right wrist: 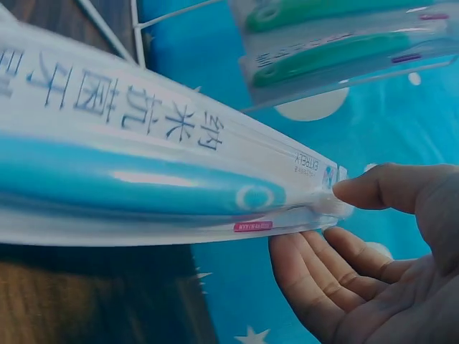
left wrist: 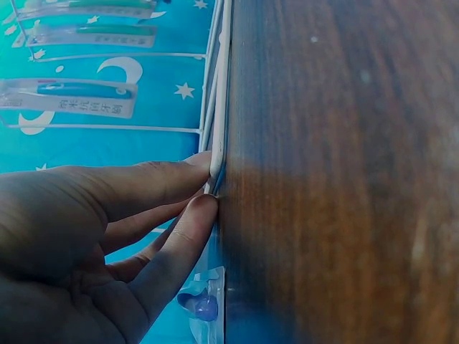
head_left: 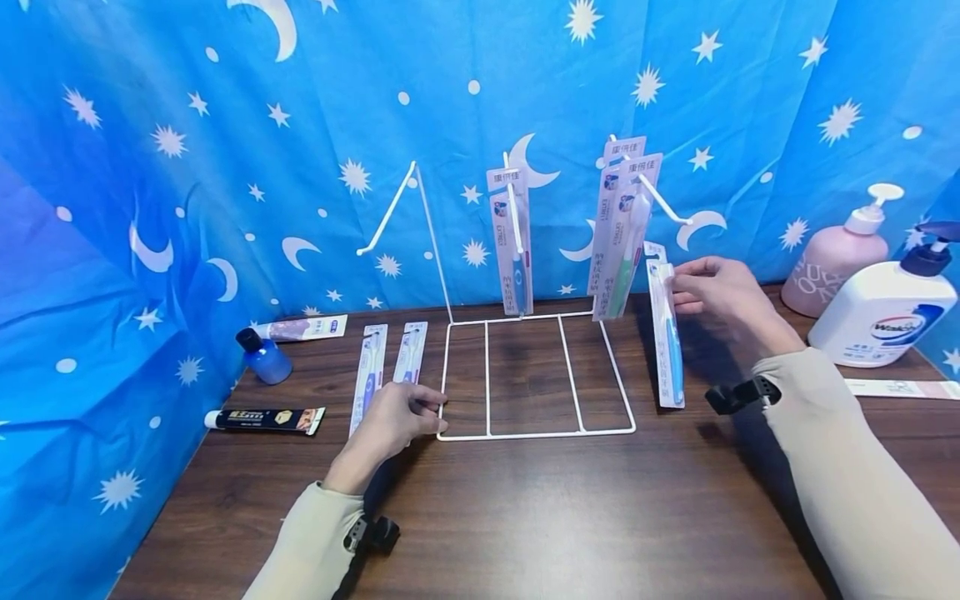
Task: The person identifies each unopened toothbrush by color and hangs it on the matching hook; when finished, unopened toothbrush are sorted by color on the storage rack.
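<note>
My right hand (head_left: 723,296) pinches a packaged blue toothbrush (head_left: 664,342) near its upper end, upright just right of the white wire rack (head_left: 536,435). In the right wrist view, the thumb and fingers grip the clear pack (right wrist: 165,179). My left hand (head_left: 390,421) pinches the rack's front left corner between thumb and fingers, close to the tabletop, as the left wrist view shows. A packaged blue toothbrush (head_left: 519,279) hangs on the rack's middle hook. Packaged green toothbrushes (head_left: 622,267) hang on the right hook. The left hook (head_left: 386,210) carries nothing.
Two packaged purple toothbrushes (head_left: 369,367) lie left of the rack, partly behind my left hand. Further left are a black toothpaste tube (head_left: 266,420), a pale tube (head_left: 303,327) and a blue bottle (head_left: 268,361). Pump bottles (head_left: 881,312) stand at right; a blue curtain (head_left: 420,75) hangs behind.
</note>
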The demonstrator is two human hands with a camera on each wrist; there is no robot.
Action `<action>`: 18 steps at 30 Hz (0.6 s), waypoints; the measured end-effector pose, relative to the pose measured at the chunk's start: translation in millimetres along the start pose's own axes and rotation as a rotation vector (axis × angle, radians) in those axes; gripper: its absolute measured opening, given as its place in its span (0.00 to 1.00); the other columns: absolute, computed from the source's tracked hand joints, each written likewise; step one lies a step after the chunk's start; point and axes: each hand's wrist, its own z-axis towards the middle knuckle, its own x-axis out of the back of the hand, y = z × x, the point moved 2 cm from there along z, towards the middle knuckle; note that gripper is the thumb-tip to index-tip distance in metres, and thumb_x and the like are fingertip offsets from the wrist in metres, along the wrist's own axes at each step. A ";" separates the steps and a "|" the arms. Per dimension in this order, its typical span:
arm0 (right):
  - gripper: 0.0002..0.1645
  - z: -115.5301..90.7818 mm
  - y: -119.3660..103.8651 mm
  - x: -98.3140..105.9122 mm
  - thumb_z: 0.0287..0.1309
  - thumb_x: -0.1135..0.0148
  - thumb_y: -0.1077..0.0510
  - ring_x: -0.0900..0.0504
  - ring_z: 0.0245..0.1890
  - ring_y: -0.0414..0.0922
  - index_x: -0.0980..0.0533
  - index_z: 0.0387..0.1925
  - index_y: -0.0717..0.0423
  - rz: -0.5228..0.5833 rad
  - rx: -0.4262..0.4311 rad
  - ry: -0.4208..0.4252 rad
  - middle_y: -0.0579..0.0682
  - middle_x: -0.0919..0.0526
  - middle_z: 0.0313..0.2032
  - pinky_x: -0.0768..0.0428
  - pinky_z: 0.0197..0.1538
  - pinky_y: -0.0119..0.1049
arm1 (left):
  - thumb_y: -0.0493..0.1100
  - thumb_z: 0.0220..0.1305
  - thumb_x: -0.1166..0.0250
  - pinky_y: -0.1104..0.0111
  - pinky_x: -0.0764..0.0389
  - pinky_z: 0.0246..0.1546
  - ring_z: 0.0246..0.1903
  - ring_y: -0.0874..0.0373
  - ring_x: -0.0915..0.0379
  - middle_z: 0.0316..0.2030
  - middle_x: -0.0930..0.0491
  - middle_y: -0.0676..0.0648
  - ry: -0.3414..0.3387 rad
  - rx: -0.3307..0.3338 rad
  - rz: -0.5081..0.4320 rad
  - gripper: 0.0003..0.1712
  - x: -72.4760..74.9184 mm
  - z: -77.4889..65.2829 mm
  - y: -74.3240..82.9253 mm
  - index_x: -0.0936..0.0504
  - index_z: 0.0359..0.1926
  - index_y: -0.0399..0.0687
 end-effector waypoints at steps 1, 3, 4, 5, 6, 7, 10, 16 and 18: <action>0.34 -0.8 -1.8 1.0 0.66 0.43 0.48 0.16 0.37 0.42 0.37 0.63 0.68 -0.005 0.022 -0.001 0.66 0.27 0.53 0.19 0.43 0.38 | 0.33 0.46 0.24 0.67 0.30 0.20 0.22 0.59 0.28 0.23 0.20 0.52 0.001 0.000 -0.001 0.16 0.0 -0.3 -0.3 0.12 0.40 0.44; 0.35 -2.2 -5.4 2.8 0.66 0.42 0.48 0.16 0.37 0.41 0.37 0.63 0.69 -0.007 0.062 0.000 0.66 0.27 0.53 0.19 0.41 0.36 | 0.33 0.46 0.24 0.67 0.30 0.20 0.22 0.59 0.28 0.23 0.20 0.52 0.004 -0.001 -0.002 0.16 -0.4 -0.6 -1.2 0.12 0.40 0.44; 0.35 -2.8 -7.4 3.6 0.65 0.42 0.48 0.16 0.36 0.41 0.37 0.63 0.69 -0.004 0.078 0.004 0.66 0.27 0.52 0.19 0.40 0.35 | 0.33 0.46 0.24 0.67 0.30 0.20 0.22 0.59 0.28 0.23 0.20 0.52 0.005 -0.002 -0.003 0.16 -0.3 -0.6 -1.3 0.12 0.40 0.44; 0.36 -3.5 -9.3 4.5 0.65 0.41 0.48 0.16 0.36 0.41 0.37 0.64 0.69 -0.008 0.090 0.006 0.65 0.26 0.52 0.19 0.40 0.34 | 0.33 0.46 0.24 0.67 0.30 0.20 0.22 0.59 0.27 0.23 0.20 0.52 0.005 -0.002 -0.004 0.16 -0.4 -0.2 -1.6 0.12 0.40 0.44; 0.36 -4.4 -11.1 5.2 0.65 0.41 0.47 0.16 0.36 0.41 0.37 0.64 0.68 -0.015 0.098 0.011 0.64 0.26 0.51 0.19 0.39 0.33 | 0.33 0.46 0.24 0.67 0.30 0.20 0.22 0.59 0.27 0.23 0.20 0.52 0.004 -0.001 -0.007 0.16 -0.6 0.1 -1.9 0.12 0.40 0.44; 0.36 -5.3 -12.7 5.8 0.64 0.40 0.47 0.16 0.37 0.41 0.36 0.63 0.68 -0.014 0.104 0.017 0.64 0.26 0.51 0.19 0.38 0.32 | 0.33 0.46 0.24 0.67 0.30 0.20 0.22 0.59 0.27 0.23 0.20 0.52 0.003 0.000 -0.009 0.16 -0.7 0.3 -2.1 0.12 0.40 0.44; 0.37 -9.1 -17.1 7.4 0.63 0.39 0.45 0.17 0.36 0.40 0.34 0.63 0.67 -0.022 0.113 0.040 0.60 0.25 0.49 0.19 0.37 0.30 | 0.33 0.46 0.24 0.67 0.30 0.19 0.22 0.59 0.28 0.23 0.20 0.52 -0.003 0.004 -0.010 0.16 -1.3 0.4 -3.1 0.12 0.41 0.44; 0.32 -19.2 -28.6 14.1 0.62 0.36 0.48 0.17 0.32 0.38 0.31 0.58 0.66 0.060 0.176 0.104 0.46 0.20 0.38 0.19 0.35 0.30 | 0.33 0.47 0.24 0.67 0.31 0.19 0.22 0.58 0.28 0.23 0.20 0.52 -0.011 0.023 -0.007 0.17 -0.2 0.2 -2.7 0.12 0.41 0.45; 0.30 -23.2 -32.7 17.6 0.60 0.35 0.50 0.17 0.31 0.37 0.29 0.56 0.65 0.096 0.201 0.129 0.41 0.19 0.35 0.19 0.34 0.29 | 0.34 0.47 0.24 0.67 0.31 0.19 0.22 0.58 0.28 0.24 0.20 0.52 -0.012 0.026 -0.007 0.17 0.4 0.2 -2.0 0.12 0.41 0.46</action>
